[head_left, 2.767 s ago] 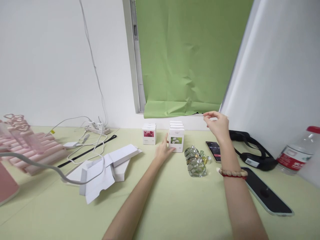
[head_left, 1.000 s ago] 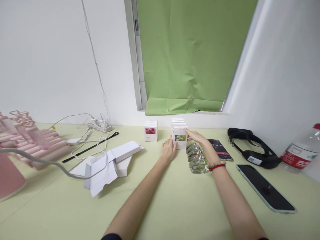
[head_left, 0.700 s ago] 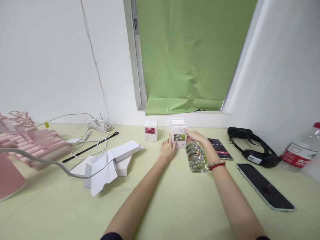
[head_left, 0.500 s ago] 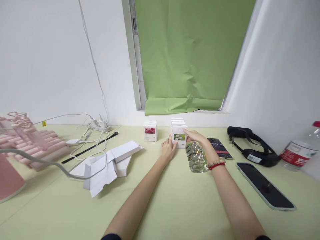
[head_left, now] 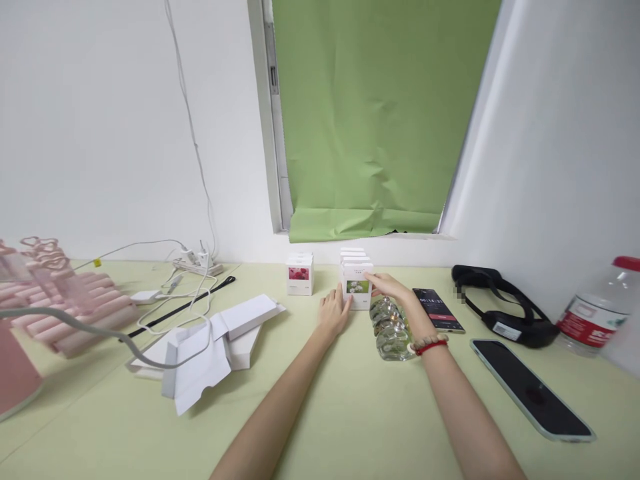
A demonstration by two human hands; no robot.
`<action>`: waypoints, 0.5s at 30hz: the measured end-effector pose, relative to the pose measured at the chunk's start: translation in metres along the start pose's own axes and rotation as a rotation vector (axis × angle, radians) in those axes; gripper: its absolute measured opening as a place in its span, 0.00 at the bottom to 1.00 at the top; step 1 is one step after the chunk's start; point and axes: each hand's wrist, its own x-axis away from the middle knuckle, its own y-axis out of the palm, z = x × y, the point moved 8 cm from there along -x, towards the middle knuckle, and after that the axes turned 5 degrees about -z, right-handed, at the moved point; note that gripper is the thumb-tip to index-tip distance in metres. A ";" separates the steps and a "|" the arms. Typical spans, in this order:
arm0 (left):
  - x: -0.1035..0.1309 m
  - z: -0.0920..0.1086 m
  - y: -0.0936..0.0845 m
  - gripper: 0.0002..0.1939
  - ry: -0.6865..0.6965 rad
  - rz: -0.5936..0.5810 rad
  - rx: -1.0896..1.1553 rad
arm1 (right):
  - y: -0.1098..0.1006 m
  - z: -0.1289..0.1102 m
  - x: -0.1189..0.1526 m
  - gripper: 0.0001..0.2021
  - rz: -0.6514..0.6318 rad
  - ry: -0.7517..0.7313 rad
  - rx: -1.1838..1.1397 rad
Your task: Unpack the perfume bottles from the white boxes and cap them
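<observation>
Several small white boxes stand in a row, one behind another; the front white box (head_left: 359, 300) has a picture of white flowers on green. My left hand (head_left: 333, 313) lies against its left side, fingers pointing forward and thumb at the lower front edge. At its right edge, my right hand (head_left: 393, 288) grips it near the upper corner, the other fingers partly hidden. Just below my right wrist is a row of clear glass bottles (head_left: 393, 347). Another white box with a red-flower picture (head_left: 299, 281) stands to the left, apart from my hands.
Opened white packaging (head_left: 200, 367), cables and a power strip (head_left: 200, 268) lie left, near pink rolls (head_left: 95, 307). On the right are a phone with a running timer (head_left: 437, 310), a dark phone (head_left: 533, 390), a black headset (head_left: 515, 320) and a plastic bottle (head_left: 595, 313).
The whole view has tilted slightly up, so things sit lower in the picture. Both hands remain at the front white box, with little visible movement against it.
</observation>
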 end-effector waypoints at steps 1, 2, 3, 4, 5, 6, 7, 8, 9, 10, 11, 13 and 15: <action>0.000 0.000 -0.001 0.26 -0.002 0.003 0.004 | 0.000 0.000 -0.001 0.16 0.004 -0.006 0.011; 0.001 0.000 -0.001 0.26 -0.004 0.004 0.008 | 0.000 0.000 -0.001 0.16 0.006 -0.013 0.015; 0.001 0.000 -0.001 0.26 -0.006 0.005 0.010 | 0.001 0.000 -0.001 0.16 0.004 -0.020 0.016; 0.001 0.000 -0.001 0.27 -0.006 0.005 0.012 | 0.001 -0.001 -0.001 0.17 -0.001 -0.027 0.015; 0.001 0.000 -0.001 0.27 -0.005 0.003 0.012 | 0.002 -0.002 -0.001 0.17 -0.006 -0.032 0.016; 0.000 0.000 -0.001 0.27 -0.004 0.000 0.012 | 0.002 -0.003 0.000 0.17 -0.010 -0.035 0.018; 0.000 -0.001 -0.001 0.27 -0.004 -0.002 0.011 | 0.002 -0.004 0.001 0.17 -0.011 -0.037 0.021; 0.000 -0.001 0.000 0.27 -0.004 -0.005 0.009 | 0.003 -0.005 0.001 0.17 -0.012 -0.038 0.026; -0.001 -0.001 0.001 0.27 -0.004 -0.008 0.008 | 0.003 -0.006 0.002 0.16 -0.013 -0.040 0.033; -0.001 -0.002 0.002 0.27 -0.005 -0.010 0.008 | 0.004 -0.006 0.002 0.16 -0.012 -0.040 0.048; -0.001 -0.002 0.003 0.27 -0.005 -0.010 0.008 | 0.004 -0.006 0.002 0.17 -0.011 -0.038 0.067; -0.001 -0.002 0.005 0.27 0.001 -0.009 0.017 | 0.005 -0.006 0.002 0.17 -0.008 -0.034 0.109; -0.001 -0.003 0.004 0.27 0.009 0.013 0.041 | 0.002 -0.005 0.003 0.18 0.008 -0.029 0.153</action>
